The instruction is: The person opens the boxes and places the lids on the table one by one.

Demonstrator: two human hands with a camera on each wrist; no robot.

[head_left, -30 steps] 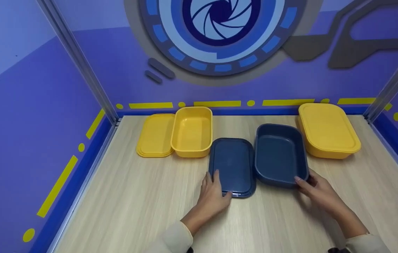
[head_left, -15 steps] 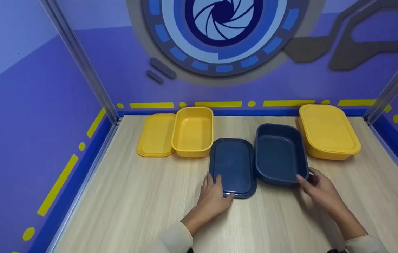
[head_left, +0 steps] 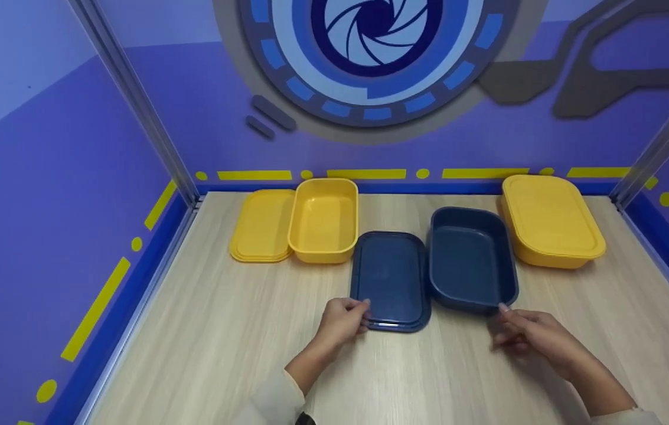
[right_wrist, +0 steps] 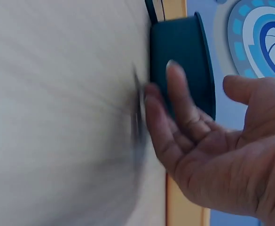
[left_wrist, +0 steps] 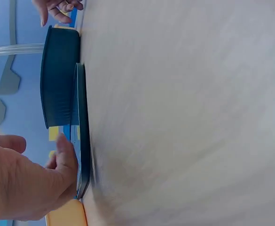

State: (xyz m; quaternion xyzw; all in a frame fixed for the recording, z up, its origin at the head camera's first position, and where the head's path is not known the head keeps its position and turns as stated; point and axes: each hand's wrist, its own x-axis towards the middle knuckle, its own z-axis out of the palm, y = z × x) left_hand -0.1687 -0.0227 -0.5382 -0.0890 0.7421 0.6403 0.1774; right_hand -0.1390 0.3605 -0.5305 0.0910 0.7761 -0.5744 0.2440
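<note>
A dark blue lid [head_left: 391, 280] lies flat on the table, beside an uncovered dark blue box [head_left: 469, 260]. My left hand [head_left: 341, 320] is at the lid's near left corner, its fingers bent. In the left wrist view a gap shows between thumb and forefinger of that hand [left_wrist: 31, 176], in front of the lid [left_wrist: 83, 136]. Loosely bent, with nothing in its fingers, my right hand [head_left: 538, 336] is just below the box's near right corner. The right wrist view shows this hand [right_wrist: 222, 141] before the blue box [right_wrist: 179, 56], its fingers apart.
Back left, an open yellow box [head_left: 323, 221] stands against a yellow lid [head_left: 261, 227]. A covered yellow box [head_left: 555, 218] stands at the back right, close to the blue box. Purple panels [head_left: 151, 106] with metal corner posts border the table.
My left hand has drawn back from the blue lid toward its near left corner. My right hand has let go of the blue box's corner and moved slightly nearer me.
</note>
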